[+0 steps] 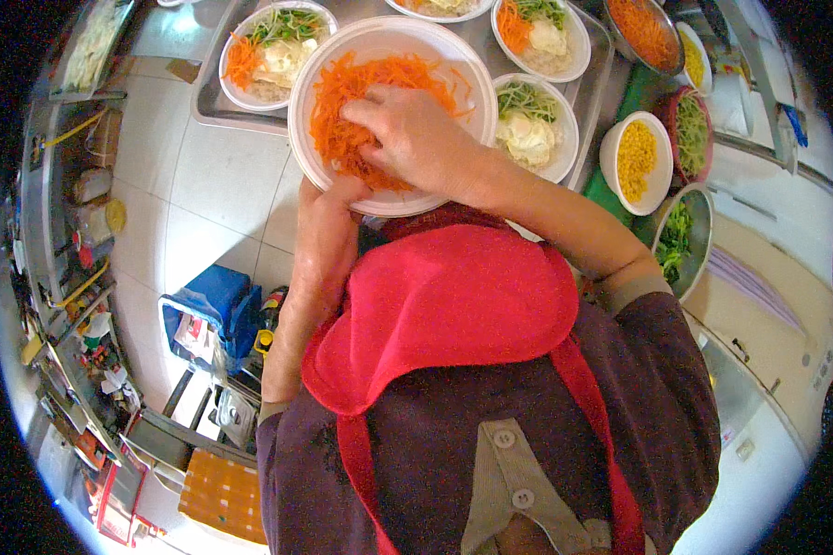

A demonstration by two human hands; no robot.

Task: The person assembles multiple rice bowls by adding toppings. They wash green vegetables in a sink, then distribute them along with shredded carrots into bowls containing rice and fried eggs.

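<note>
A white bowl [477, 129] of shredded carrot [338, 116] is held up in front of my chest. My left hand [333, 203] grips its near left rim, with the thumb over the edge and the other fingers hidden beneath. Inside the bowl, my right hand [412, 134] has its curled fingers dug into the carrot; their tips are partly buried. Behind the bowl, a metal tray [241, 120] bears several white bowls of food. One bowl at the left [278, 55] has carrot, greens and a pale creamy topping. Another bowl [537, 125], at the right, shows sprouts and the same topping.
To the right stand a white bowl of corn [637, 162], a red basket of pale green shreds [690, 134], a metal bowl of leafy greens [677, 240] and a metal bowl of carrot [645, 32]. A blue bin [213, 310] and cluttered shelves [74, 324] are at the left.
</note>
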